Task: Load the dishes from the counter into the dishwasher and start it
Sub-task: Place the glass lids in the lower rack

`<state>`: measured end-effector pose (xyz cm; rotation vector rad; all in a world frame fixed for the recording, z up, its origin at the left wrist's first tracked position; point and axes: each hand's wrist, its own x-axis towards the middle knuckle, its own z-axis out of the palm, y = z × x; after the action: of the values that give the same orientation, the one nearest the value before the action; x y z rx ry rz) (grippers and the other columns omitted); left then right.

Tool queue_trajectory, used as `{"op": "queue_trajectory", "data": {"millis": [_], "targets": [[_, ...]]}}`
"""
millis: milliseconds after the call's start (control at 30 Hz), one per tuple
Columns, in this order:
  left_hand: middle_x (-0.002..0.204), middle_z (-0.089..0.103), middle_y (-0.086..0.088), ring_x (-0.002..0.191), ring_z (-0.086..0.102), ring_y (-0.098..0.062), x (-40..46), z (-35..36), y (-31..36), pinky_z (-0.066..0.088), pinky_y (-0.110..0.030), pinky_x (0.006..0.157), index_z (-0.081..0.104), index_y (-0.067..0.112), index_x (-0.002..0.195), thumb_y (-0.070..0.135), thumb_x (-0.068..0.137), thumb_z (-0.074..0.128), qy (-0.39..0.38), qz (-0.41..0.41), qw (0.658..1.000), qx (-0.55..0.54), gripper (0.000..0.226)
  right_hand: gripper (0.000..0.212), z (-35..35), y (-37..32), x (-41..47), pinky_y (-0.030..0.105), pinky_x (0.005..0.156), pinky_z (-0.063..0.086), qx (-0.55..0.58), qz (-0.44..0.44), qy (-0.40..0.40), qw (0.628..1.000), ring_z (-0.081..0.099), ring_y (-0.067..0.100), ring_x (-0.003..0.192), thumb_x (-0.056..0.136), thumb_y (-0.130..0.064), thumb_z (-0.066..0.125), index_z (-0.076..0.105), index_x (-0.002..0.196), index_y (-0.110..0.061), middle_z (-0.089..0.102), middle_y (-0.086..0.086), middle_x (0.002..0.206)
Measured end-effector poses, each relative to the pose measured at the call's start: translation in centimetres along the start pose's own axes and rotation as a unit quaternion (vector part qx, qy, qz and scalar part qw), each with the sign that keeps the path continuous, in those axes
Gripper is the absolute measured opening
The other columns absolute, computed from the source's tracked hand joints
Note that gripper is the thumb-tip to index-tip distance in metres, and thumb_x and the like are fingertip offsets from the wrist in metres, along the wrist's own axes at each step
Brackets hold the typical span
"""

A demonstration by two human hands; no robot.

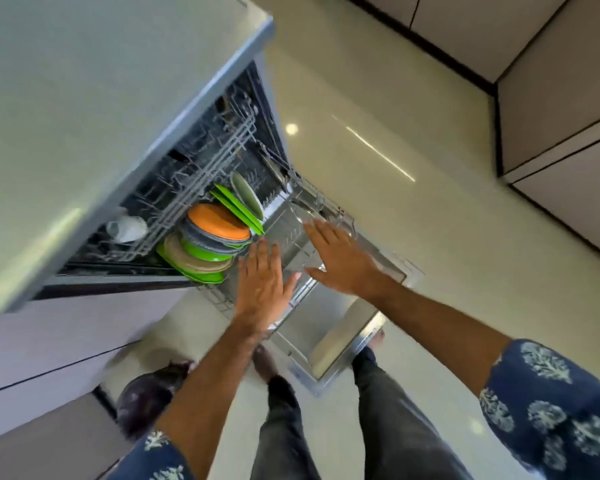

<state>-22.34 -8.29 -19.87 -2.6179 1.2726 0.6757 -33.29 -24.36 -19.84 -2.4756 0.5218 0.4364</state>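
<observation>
Glossy cream floor [413,237] surrounds an open dishwasher [222,161] under the pale bench [101,116]. Both hands hover flat over the pulled-out wire lower rack [291,237], left hand [262,282] and right hand [340,258] with straight fingers [317,233], holding nothing. Beside them stand round plates [215,237], orange, grey, green and beige, on edge. A white cup [127,228] sits half hidden in the blurred upper rack [201,174].

The person wore short sleeves [551,407] of dark blue fabric printed with a repeating white leaf-like motif, ending above the elbows. Both forearms and hands were bare, with no gloves, rings or watch visible. The trousers [388,420] were dark grey. Both feet [262,362] were bare.
</observation>
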Motion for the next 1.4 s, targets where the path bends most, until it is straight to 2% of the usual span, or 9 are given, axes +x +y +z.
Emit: {"op": "queue_trajectory", "data": {"millis": [200,400,533,633,833,1000,1167,1233,1400], "targets": [[0.166,0.015,-0.019,0.153,0.016,-0.037,-9.8,-7.0,-5.8,0.023,-0.056,0.121,0.02,0.007,0.158,0.064,0.098,0.01,0.074,0.001,0.997,0.031,0.083,0.09,-2.9,-11.2,-4.0,0.051,0.122,0.015,-0.06,-0.085,0.038,0.994,0.007,0.029,0.152,0.094,-0.065,0.042,-0.003,0.159,-0.021,0.002,0.01,0.166],[0.162,0.029,-0.018,0.149,0.029,-0.037,-19.1,-8.9,-18.4,0.031,-0.059,0.116,0.035,0.008,0.154,0.059,0.098,0.032,0.16,-0.032,0.987,0.005,0.076,0.095,-3.5,-25.6,-3.0,0.048,0.119,0.025,-0.106,-0.153,0.071,0.98,0.021,0.032,0.149,0.08,-0.07,0.019,0.01,0.159,-0.017,0.016,0.012,0.164],[0.161,0.032,-0.017,0.147,0.032,-0.039,-25.7,-9.4,-28.6,0.031,-0.06,0.115,0.038,0.009,0.153,0.056,0.095,0.032,0.188,-0.082,0.979,-0.015,0.074,0.085,-1.8,-35.7,-0.6,0.049,0.115,0.032,-0.126,-0.209,0.09,0.966,0.032,0.035,0.144,0.088,-0.059,0.04,0.026,0.155,-0.01,0.028,0.017,0.159],[0.167,0.012,-0.013,0.154,0.011,-0.035,-30.7,-9.8,-36.2,0.019,-0.06,0.12,0.026,0.012,0.157,0.054,0.097,0.023,0.182,-0.148,0.972,-0.029,0.074,0.079,-1.0,-43.4,1.1,0.043,0.115,0.031,-0.111,-0.249,0.098,0.957,0.036,0.035,0.142,0.089,-0.041,0.063,0.03,0.153,-0.009,0.03,0.018,0.158],[0.169,-0.001,-0.011,0.155,-0.004,-0.031,-35.1,-10.4,-47.1,0.004,-0.052,0.125,0.011,0.014,0.16,0.05,0.103,0.036,0.198,-0.223,0.953,-0.048,0.072,0.076,-1.0,-54.3,4.3,0.036,0.117,0.026,-0.096,-0.302,0.074,0.946,0.028,0.026,0.146,0.095,-0.037,0.06,0.022,0.157,-0.015,0.022,0.01,0.163],[0.169,0.002,-0.012,0.155,-0.002,-0.03,-33.4,-10.6,-52.3,0.008,-0.051,0.125,0.013,0.013,0.159,0.054,0.104,0.032,0.182,-0.257,0.945,-0.087,0.071,0.073,-1.0,-59.1,8.9,0.042,0.117,0.032,-0.023,-0.29,0.026,0.956,0.032,0.028,0.145,0.095,-0.034,0.061,0.024,0.155,-0.016,0.028,0.009,0.159],[0.169,-0.004,-0.011,0.155,-0.006,-0.028,-29.6,-10.6,-57.7,0.006,-0.051,0.125,0.009,0.012,0.16,0.054,0.104,0.031,0.162,-0.267,0.945,-0.094,0.073,0.071,-1.4,-62.7,15.5,0.032,0.116,0.025,0.049,-0.254,-0.02,0.966,0.03,0.022,0.145,0.097,-0.033,0.061,0.024,0.155,-0.017,0.028,0.006,0.159],[0.168,-0.007,-0.011,0.155,-0.008,-0.027,-27.9,-10.7,-59.7,0.002,-0.051,0.125,0.006,0.01,0.16,0.054,0.104,0.029,0.162,-0.27,0.944,-0.095,0.075,0.07,-1.9,-64.1,18.9,0.034,0.115,0.031,0.108,-0.223,-0.045,0.968,0.036,0.023,0.143,0.097,-0.033,0.061,0.025,0.155,-0.018,0.031,0.005,0.158],[0.169,-0.008,-0.005,0.154,-0.013,-0.021,-23.4,-9.8,-62.8,0.006,-0.052,0.124,0.002,0.013,0.161,0.064,0.095,0.002,0.161,-0.249,0.951,-0.09,0.083,0.064,-2.4,-67.1,28.1,0.039,0.101,0.049,0.293,-0.115,-0.095,0.944,0.062,0.019,0.112,0.098,-0.037,0.058,0.027,0.151,-0.02,0.06,0.0,0.124]]}}
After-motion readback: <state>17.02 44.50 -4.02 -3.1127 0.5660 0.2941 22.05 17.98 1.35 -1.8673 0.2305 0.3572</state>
